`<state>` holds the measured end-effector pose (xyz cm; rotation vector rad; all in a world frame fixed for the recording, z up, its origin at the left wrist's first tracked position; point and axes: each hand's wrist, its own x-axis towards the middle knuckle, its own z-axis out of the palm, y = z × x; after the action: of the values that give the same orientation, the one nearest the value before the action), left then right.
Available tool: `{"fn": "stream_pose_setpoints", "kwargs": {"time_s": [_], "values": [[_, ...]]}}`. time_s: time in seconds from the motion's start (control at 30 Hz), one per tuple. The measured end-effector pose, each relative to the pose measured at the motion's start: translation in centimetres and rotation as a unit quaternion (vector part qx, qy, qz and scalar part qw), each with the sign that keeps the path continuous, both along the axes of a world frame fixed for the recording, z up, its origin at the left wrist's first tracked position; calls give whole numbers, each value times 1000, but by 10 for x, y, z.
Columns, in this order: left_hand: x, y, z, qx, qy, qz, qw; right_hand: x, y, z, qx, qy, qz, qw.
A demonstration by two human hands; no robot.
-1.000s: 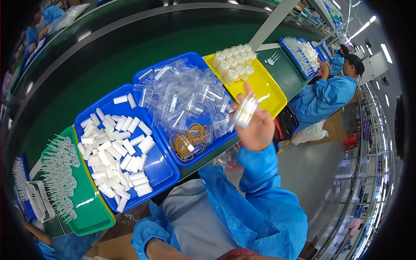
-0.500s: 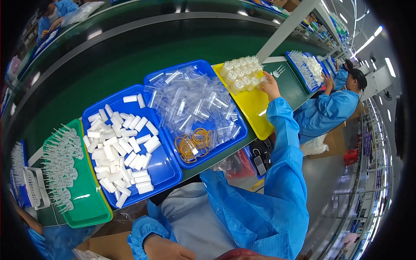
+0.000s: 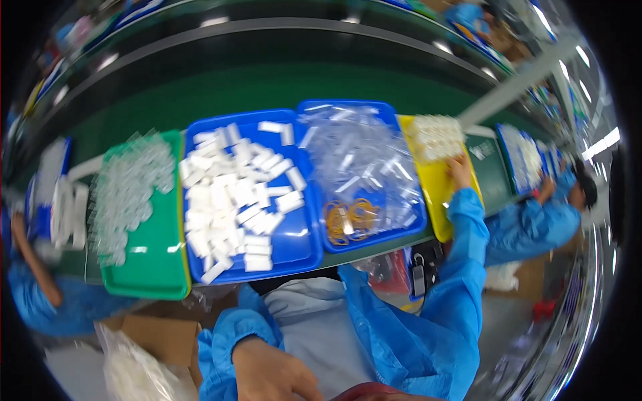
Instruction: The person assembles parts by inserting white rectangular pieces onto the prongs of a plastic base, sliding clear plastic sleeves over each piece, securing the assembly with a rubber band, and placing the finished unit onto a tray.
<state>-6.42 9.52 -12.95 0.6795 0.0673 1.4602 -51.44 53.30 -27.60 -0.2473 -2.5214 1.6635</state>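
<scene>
My right hand (image 3: pixel 459 172) reaches over the yellow tray (image 3: pixel 438 210), its fingers stretched to the near edge of a stack of off-white bundles (image 3: pixel 436 137). No held thing shows in it, though the picture is smeared. Low in front of my body is my left hand (image 3: pixel 271 371), back upward, with its fingers bent out of sight at the lower edge. Left of the yellow tray, a blue tray (image 3: pixel 418 224) bears clear plastic sleeves (image 3: pixel 358 154) and brown rubber bands (image 3: pixel 351 220). Another blue tray (image 3: pixel 294 257) holds many white blocks (image 3: pixel 231 194).
A green tray (image 3: pixel 150 277) with clear pronged pieces (image 3: pixel 134 190) stands at the left. A grey post (image 3: pixel 515 83) rises behind the yellow tray. Co-workers in blue sit at the right (image 3: pixel 535 227) and left (image 3: pixel 50 294). A cardboard box (image 3: pixel 160 337) is below the table.
The view has swung, so trays appear further right and more level. My right hand has drawn slightly back from the bundles toward the near side. More of my left hand shows.
</scene>
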Motion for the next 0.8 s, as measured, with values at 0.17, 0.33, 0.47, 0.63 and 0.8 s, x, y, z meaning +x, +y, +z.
{"fn": "stream_pose_setpoints", "kwargs": {"time_s": [0.17,0.33,0.47,0.63,0.8], "values": [[11,-25,2,80,334,460,819,6,-7,20,-56,-33,89,994],[23,-97,31,-508,531,628,257,32,18,41,-12,28,-7,1000],[13,-158,-13,-712,437,546,-55,63,-39,81,88,250,2,964],[-14,-208,-57,-748,463,475,-22,140,-155,149,96,315,200,923],[-42,-220,-69,-791,430,436,8,199,-240,182,216,358,454,787]]}}
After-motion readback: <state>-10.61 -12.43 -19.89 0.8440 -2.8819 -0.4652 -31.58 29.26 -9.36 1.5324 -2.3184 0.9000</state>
